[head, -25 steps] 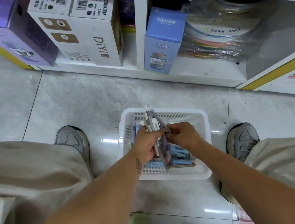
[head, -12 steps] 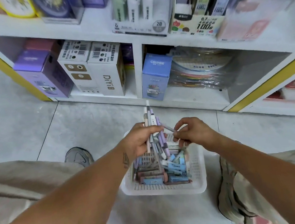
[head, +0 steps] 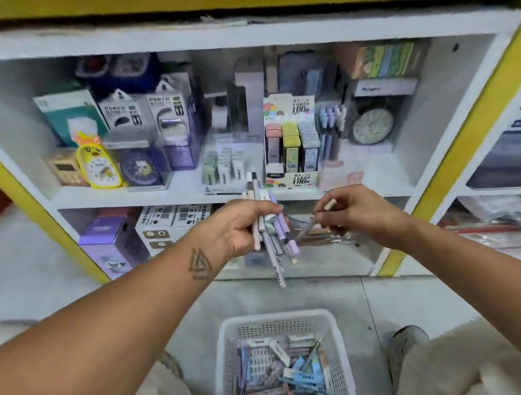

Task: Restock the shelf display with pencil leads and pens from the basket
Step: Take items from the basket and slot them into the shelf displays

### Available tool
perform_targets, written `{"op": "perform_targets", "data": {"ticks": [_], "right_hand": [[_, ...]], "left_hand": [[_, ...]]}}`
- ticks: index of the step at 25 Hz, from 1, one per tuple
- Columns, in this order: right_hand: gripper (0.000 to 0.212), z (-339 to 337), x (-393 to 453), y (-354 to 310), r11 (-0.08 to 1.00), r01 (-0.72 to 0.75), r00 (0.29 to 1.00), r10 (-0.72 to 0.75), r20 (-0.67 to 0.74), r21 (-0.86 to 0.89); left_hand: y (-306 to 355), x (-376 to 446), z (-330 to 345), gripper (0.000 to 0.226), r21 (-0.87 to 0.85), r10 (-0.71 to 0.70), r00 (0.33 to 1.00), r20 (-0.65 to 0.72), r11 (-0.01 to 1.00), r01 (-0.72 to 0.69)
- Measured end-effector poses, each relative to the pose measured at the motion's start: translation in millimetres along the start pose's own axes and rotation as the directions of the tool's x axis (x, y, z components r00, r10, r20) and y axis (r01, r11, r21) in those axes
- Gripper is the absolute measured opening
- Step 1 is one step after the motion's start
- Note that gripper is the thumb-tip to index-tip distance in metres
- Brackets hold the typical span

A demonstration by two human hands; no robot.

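White shelving with yellow edges (head: 463, 152) fills the background, its middle shelf crowded with boxed clocks, a yellow duck clock (head: 97, 164) and a lead display box (head: 290, 147) holding rows of pink, yellow and blue pencil lead cases. Just right of that box stand a few pens in a holder (head: 331, 129). In front of the shelf the left hand (head: 240, 229) is clenched around a bundle of pens (head: 273, 228), purple, beige and grey, which stick out above and below the fist. The right hand (head: 357, 211), near the left but apart from it, pinches a single pen (head: 316, 218) between thumb and fingertips; it is motion-blurred, its beige end showing above the fingers. Below, on the grey tiled floor between the person's knees, sits a white basket (head: 345, 361) still holding a jumble of blue, pink and white lead cases (head: 285, 381) and at least one loose pen.
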State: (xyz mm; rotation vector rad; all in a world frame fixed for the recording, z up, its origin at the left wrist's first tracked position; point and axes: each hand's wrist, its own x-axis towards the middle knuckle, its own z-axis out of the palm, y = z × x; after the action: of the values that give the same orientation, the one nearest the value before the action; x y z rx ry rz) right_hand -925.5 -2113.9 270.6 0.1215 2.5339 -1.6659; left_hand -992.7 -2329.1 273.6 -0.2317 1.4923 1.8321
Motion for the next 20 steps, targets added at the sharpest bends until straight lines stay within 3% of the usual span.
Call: {"op": "perform_targets", "data": {"ticks": [3,7,9,12,16,20], "right_hand": [[0.004,-22.9,-1.9,-30.0,0.995,0.062,0.990,-0.051,-0.129,0.081],[0.010,-54.7,8.4,-61.4,0.978,0.147,0.938,-0.090,-0.335,0.149],[0.025,-71.8,15.5,-71.6,0.974,0.207,0.872,-0.144,-0.468,0.087],[0.022,-92.3,27.9,-75.1,0.960,0.212,0.752,-0.281,-0.597,-0.185],[0.026,-96.9,40.3,-61.8,0.902,0.181,0.682,-0.403,-0.610,-0.392],[0.028,-97.0,57.2,-41.8,0.852,0.157,0.709,-0.449,-0.544,-0.499]], "left_hand": [[35.6,-5.9,21.6,0.017,-0.012,0.020,1.000,0.012,1.000,-0.020],[67.4,-3.2,52.0,0.002,-0.060,0.045,0.998,0.041,0.997,-0.043],[79.0,9.0,66.3,0.007,-0.070,0.081,0.996,0.030,0.994,-0.079],[89.0,25.8,82.2,0.008,-0.113,0.113,0.993,0.041,0.988,-0.108],[95.9,45.4,81.7,0.011,-0.143,0.127,0.992,0.026,0.982,-0.122],[104.0,59.9,73.6,0.012,-0.157,0.115,0.992,-0.043,0.980,-0.121]]}}
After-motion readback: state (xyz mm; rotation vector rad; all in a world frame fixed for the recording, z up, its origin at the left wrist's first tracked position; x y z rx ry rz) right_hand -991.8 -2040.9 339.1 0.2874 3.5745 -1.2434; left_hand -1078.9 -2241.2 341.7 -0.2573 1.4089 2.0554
